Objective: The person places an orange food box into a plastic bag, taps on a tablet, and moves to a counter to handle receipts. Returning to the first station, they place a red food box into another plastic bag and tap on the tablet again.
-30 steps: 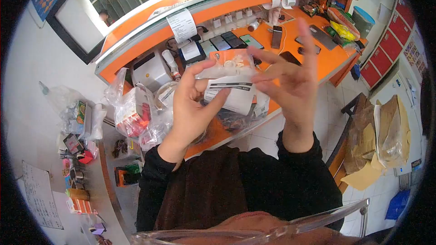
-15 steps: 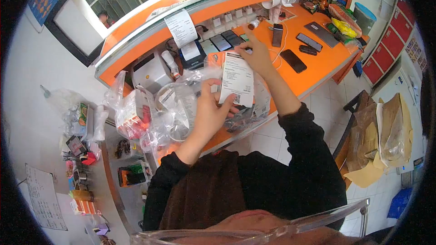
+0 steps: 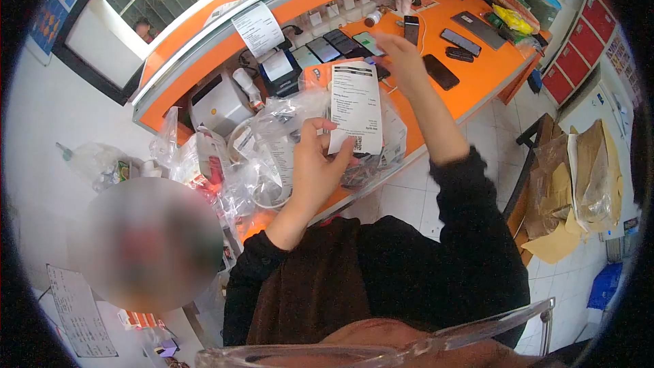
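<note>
Left hand (image 3: 316, 167) has the receipt (image 3: 356, 103) nipped near its lower left corner, thumb in front, likely so most of the print stays readable to the wearer; right hand (image 3: 405, 58) is off the paper, over the orange counter (image 3: 494, 71) by the row of phones (image 3: 323, 50) (blurred, can't tell from here if it's holding anything or how wide the fingers are). Plastic bags (image 3: 253, 180) crowd the left wrist, small black printer (image 3: 279, 75) beyond, dark phone (image 3: 441, 72) just right of the right forearm.
</note>
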Demonstrator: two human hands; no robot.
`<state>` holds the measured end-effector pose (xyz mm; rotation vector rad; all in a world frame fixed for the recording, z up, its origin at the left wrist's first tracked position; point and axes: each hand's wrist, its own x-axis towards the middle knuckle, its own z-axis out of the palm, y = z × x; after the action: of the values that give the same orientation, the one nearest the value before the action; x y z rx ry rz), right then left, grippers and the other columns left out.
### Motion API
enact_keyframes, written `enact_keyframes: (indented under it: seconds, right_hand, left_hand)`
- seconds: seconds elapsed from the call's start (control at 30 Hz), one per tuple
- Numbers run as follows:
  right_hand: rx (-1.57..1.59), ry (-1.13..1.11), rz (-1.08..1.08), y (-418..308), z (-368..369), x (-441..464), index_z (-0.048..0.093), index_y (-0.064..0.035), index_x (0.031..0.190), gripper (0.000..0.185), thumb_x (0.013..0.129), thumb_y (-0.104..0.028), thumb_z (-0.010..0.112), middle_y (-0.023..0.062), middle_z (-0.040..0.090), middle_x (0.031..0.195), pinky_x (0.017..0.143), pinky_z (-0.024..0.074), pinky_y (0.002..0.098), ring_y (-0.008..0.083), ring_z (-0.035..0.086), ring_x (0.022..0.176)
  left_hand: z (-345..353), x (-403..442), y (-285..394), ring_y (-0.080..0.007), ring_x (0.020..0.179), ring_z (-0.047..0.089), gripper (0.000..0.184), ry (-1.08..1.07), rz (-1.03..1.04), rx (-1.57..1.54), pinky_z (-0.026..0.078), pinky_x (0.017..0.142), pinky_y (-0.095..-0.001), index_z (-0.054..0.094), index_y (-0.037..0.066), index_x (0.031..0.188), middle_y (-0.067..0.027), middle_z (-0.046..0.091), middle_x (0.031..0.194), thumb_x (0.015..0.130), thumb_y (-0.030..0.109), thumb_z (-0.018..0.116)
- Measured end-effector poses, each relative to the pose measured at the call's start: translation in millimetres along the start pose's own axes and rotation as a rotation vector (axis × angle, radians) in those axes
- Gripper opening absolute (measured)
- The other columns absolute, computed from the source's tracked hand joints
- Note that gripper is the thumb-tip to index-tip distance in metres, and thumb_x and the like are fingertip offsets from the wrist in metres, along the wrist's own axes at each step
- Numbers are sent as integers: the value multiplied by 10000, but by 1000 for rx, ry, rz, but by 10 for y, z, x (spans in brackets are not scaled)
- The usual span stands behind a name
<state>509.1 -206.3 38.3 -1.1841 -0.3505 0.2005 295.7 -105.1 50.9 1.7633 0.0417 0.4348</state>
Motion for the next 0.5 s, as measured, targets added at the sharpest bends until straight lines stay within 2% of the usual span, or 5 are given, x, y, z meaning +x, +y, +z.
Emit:
enact_keyframes:
  seconds: [0.03, 0.1, 0.27, 0.37, 0.5]
  right_hand:
    - [-93, -3, -235, -78, -38, -284, 573, -4, 1017, 231, 834, -139, 536, 70, 588, 919, 640, 448, 231, 132, 554, 707]
    - [-225, 7, -271, -251, 4, -1003, 573, 14, 1008, 196, 854, -65, 482, 84, 601, 814, 596, 435, 223, 121, 546, 658]
    - [-89, -64, -104, -152, 147, -1812, 178, -45, 1339, 611, 829, -29, 513, 70, 577, 629, 482, 404, 192, 82, 529, 541]
    - [-264, -17, 19, 86, 153, -1738, -27, -107, 1361, 804, 805, -23, 548, 53, 557, 588, 430, 383, 177, 79, 521, 505]
    - [-268, 91, -48, 137, 216, -1774, 35, -113, 1364, 798, 780, -14, 570, 40, 535, 545, 393, 374, 179, 78, 504, 470]
  left_hand:
    - [-6, -7, 48, -174, 608, 622, 303, -6, -8, 14, 487, 484, -231, 300, 7, 953, -197, 626, 810, 786, -8, 553]
    - [-13, -3, 57, -172, 611, 622, 303, -15, -1, 26, 488, 485, -230, 302, 6, 952, -194, 626, 809, 787, -4, 556]
    - [9, -2, 20, -155, 617, 621, 300, -7, 15, 27, 487, 483, -227, 309, 6, 959, -182, 628, 797, 792, 6, 559]
    - [27, -25, 62, -147, 613, 619, 292, 1, 51, 97, 474, 463, -223, 323, 10, 964, -169, 628, 778, 792, 4, 559]
    - [-112, -70, 26, -146, 594, 613, 311, -95, 145, 241, 472, 495, -241, 358, -1, 1007, -120, 626, 737, 793, 58, 576]
